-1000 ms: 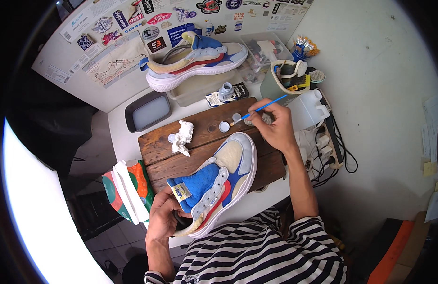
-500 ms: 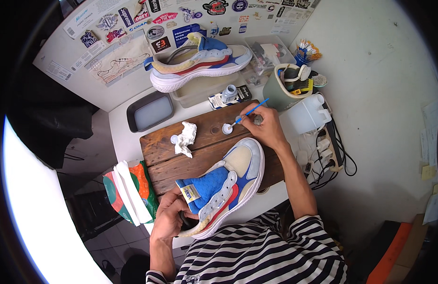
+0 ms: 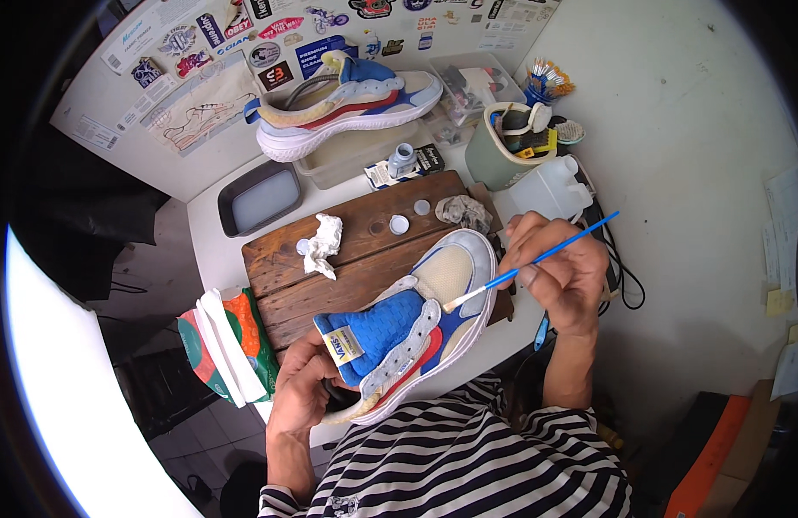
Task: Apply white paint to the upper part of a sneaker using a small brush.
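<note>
My left hand (image 3: 302,386) grips a multicoloured sneaker (image 3: 451,285) by its heel end, with some fingers hidden inside the collar. The shoe has a blue tongue, a cream mesh toe, pale grey lace panels, a red stripe and a white sole. Pinched in my right hand (image 3: 561,268) is a thin blue paintbrush (image 3: 550,250). Its pale bristle tip is at the shoe, by the front end of the lace panel. Beyond the toe, a small cap of pale paint (image 3: 399,225) rests on a brown wooden board (image 3: 282,306), beside a crumpled white tissue (image 3: 324,245).
The matching sneaker (image 3: 347,108) stands on a clear plastic tub (image 3: 338,166) at the back. Nearby are a dark tray of cloudy liquid (image 3: 261,200), a small paint bottle (image 3: 402,159), a green bin of tools (image 3: 501,155) and a white jug (image 3: 545,192). A tissue pack (image 3: 230,345) lies left.
My right hand has brought the paintbrush from the paint cap, right and nearer, onto the shoe. The shoe has shifted slightly with my left hand still gripping it.
</note>
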Motion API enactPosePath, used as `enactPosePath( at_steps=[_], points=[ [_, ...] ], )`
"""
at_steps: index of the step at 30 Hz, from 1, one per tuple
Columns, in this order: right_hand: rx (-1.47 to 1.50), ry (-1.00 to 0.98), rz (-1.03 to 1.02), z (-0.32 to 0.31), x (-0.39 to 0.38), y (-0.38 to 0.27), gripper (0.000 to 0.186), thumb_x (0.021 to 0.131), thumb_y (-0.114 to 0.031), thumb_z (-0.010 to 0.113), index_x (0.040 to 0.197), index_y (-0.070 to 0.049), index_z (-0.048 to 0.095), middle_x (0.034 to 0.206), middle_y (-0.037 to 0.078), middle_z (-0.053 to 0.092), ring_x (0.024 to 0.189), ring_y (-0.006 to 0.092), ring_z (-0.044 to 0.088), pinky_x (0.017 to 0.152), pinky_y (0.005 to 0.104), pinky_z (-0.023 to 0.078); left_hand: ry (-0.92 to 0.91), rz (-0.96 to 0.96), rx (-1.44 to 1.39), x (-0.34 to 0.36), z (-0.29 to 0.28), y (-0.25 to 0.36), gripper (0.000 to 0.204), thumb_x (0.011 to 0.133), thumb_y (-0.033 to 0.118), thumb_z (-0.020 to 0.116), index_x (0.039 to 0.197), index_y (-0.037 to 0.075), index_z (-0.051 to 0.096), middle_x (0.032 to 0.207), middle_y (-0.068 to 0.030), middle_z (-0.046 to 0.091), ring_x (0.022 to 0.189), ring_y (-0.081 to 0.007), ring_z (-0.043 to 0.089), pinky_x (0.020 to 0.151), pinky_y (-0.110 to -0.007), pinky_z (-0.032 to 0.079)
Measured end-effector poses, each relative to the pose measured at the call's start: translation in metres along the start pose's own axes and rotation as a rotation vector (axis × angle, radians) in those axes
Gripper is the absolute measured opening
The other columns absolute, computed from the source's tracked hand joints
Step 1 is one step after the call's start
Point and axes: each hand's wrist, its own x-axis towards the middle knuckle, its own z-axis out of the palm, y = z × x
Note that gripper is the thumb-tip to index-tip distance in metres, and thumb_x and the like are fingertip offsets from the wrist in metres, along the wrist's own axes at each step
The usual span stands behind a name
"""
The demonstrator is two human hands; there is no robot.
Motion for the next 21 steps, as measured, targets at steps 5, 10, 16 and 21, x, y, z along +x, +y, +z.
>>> enactPosePath(
  at_steps=[5, 10, 16, 21],
  points=[
    [-0.077, -0.033, -0.009, 0.003, -0.010, -0.003, 0.010, 0.080, 0.002, 0.065, 0.089, 0.004, 0.065, 0.082, 0.012, 0.065, 0.075, 0.0171, 0.059, 0.069, 0.0296, 0.047, -0.004, 0.009, -0.017, 0.000, 0.004, -0.003, 0.047, 0.076, -0.003, 0.049, 0.121, -0.012, 0.056, 0.101, -0.0169, 0.070, 0.080, -0.0204, 0.072, 0.073, -0.028, 0.060],
    [-0.126, -0.056, -0.046, 0.003, -0.014, 0.001, 0.010, 0.079, 0.003, 0.065, 0.089, 0.003, 0.065, 0.082, 0.011, 0.065, 0.075, 0.0173, 0.059, 0.071, 0.0304, 0.047, 0.011, 0.007, -0.021, -0.001, 0.005, -0.004, 0.047, 0.077, -0.004, 0.049, 0.122, -0.012, 0.055, 0.104, -0.0176, 0.069, 0.085, -0.0218, 0.072, 0.078, -0.030, 0.060],
    [-0.117, 0.014, -0.009, 0.002, -0.017, -0.001, 0.011, 0.077, 0.005, 0.065, 0.088, 0.002, 0.065, 0.079, 0.010, 0.065, 0.073, 0.0171, 0.058, 0.073, 0.0309, 0.045, -0.013, 0.015, -0.025, -0.001, 0.005, -0.004, 0.047, 0.077, -0.004, 0.049, 0.123, -0.012, 0.055, 0.105, -0.0178, 0.069, 0.086, -0.0222, 0.072, 0.079, -0.030, 0.060],
    [-0.148, -0.021, -0.069, 0.006, -0.014, -0.004, 0.012, 0.076, 0.005, 0.065, 0.087, 0.002, 0.065, 0.077, 0.009, 0.066, 0.072, 0.0168, 0.058, 0.073, 0.0306, 0.045, -0.011, 0.017, -0.021, 0.000, 0.003, -0.005, 0.047, 0.077, -0.004, 0.049, 0.123, -0.012, 0.055, 0.105, -0.0179, 0.069, 0.086, -0.0221, 0.072, 0.079, -0.030, 0.060]
  ],
)
